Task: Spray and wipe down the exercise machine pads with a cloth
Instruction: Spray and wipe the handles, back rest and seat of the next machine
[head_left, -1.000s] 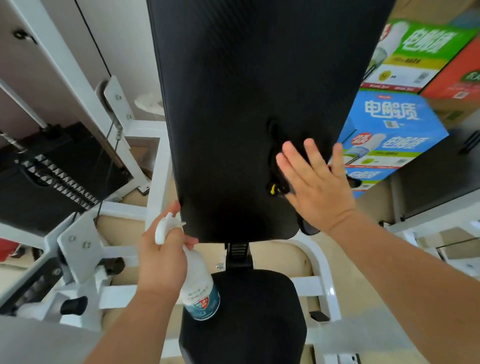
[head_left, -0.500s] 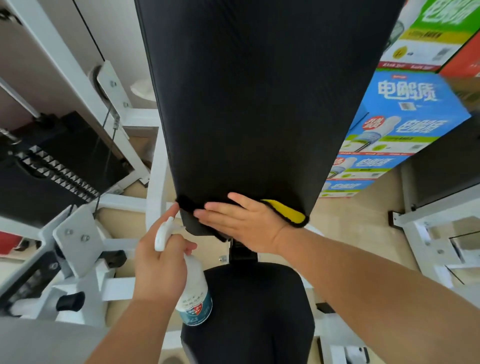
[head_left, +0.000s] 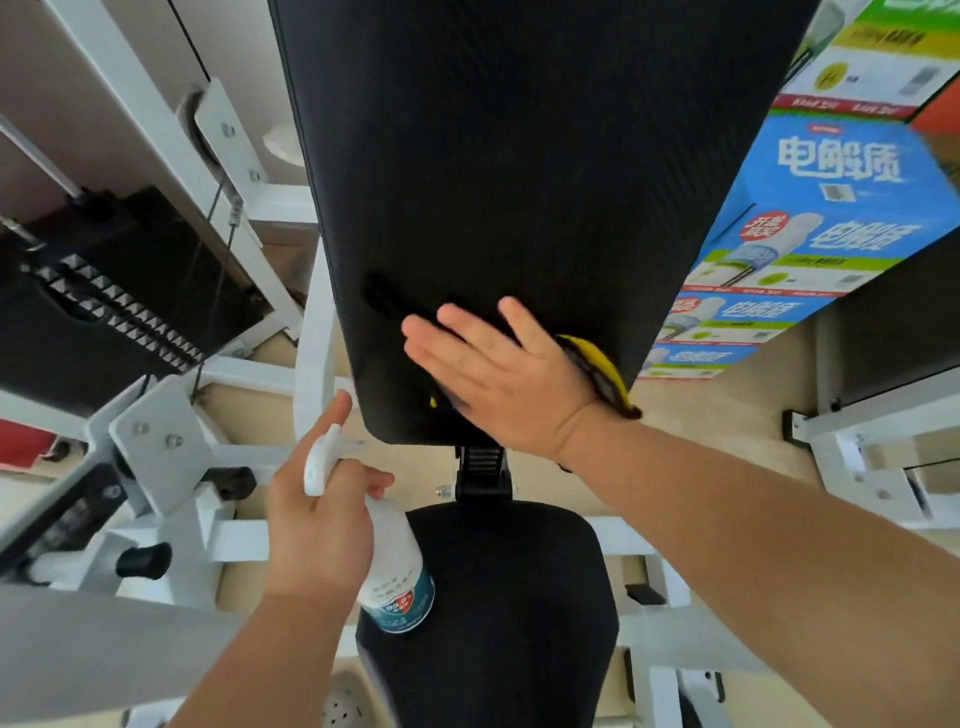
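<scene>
The tall black back pad of the machine fills the upper middle. My right hand lies flat on its lower part, fingers straight, pressing a black cloth with a yellow edge against the pad. Most of the cloth is hidden under the hand. My left hand grips a white spray bottle with a teal label, held below the pad's lower left corner and over the black seat pad.
White frame bars run left of the pad. A black weight stack stands at the far left. Blue and green printed cartons are stacked on the right. Another white frame sits at the lower right.
My right hand with the cloth has moved up from the pad's bottom edge onto its lower face, fingers spread flatter. The left hand keeps the bottle in about the same place.
</scene>
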